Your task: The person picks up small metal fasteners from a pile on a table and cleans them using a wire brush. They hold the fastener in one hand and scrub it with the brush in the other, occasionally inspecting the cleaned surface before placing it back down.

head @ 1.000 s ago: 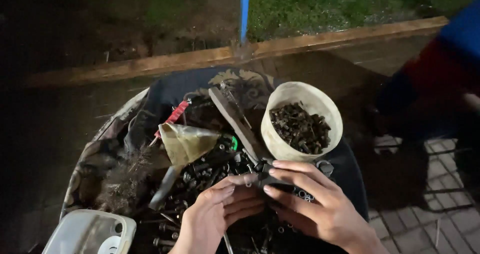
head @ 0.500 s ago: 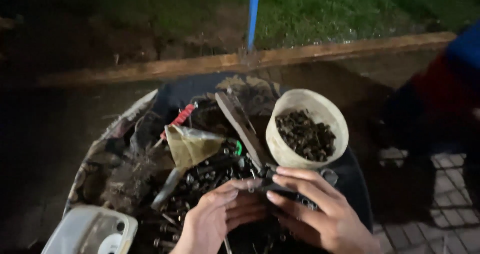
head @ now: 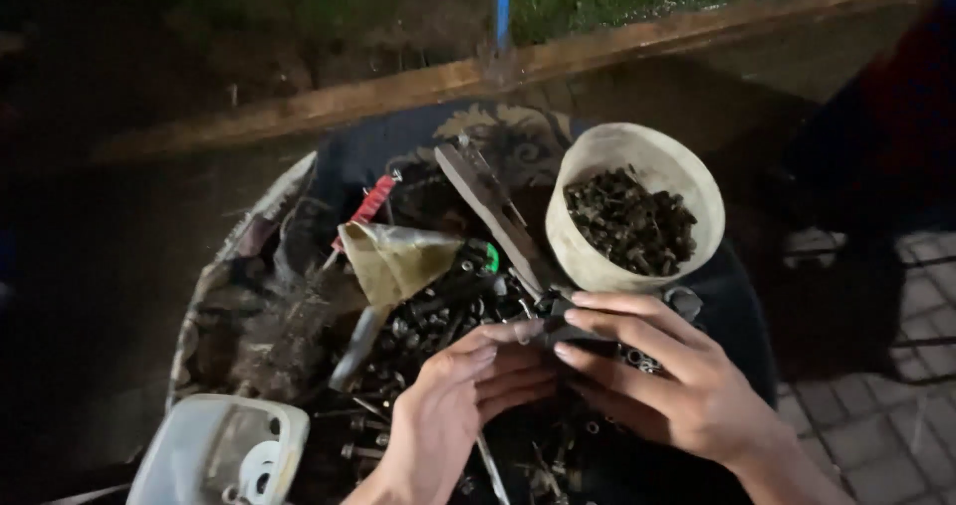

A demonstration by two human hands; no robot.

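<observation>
1. The left hand (head: 453,405) and right hand (head: 667,385) meet over a heap of dark bolts (head: 438,316), just below the tub (head: 637,206)
2. Both hands pinch one small dark metal part (head: 558,331) between their fingertips; the left thumb and forefinger close on its left end, the right hand's fingers curl over its right end
3. The tub is round, cream-coloured and open, filled with dark screws; it stands tilted at the upper right of the heap, just above the right hand
4. Left of the tub lies a long flat rusty blade (head: 493,216), slanting down toward the hands
5. Further left of the tub is a crumpled olive-yellow bag (head: 393,261), with a small green bit (head: 491,258) at its right edge
6. Above the bag, a red-handled tool (head: 363,206) lies slanted
7. Everything rests on a dark patterned cloth (head: 498,136) spread on a round tray, whose rim is hidden
8. Far lower left of the tub sits a clear plastic box (head: 219,450) with a white piece inside
9. Beyond the tub runs a wooden beam (head: 398,92), with a blue pole (head: 502,2) rising behind it
</observation>
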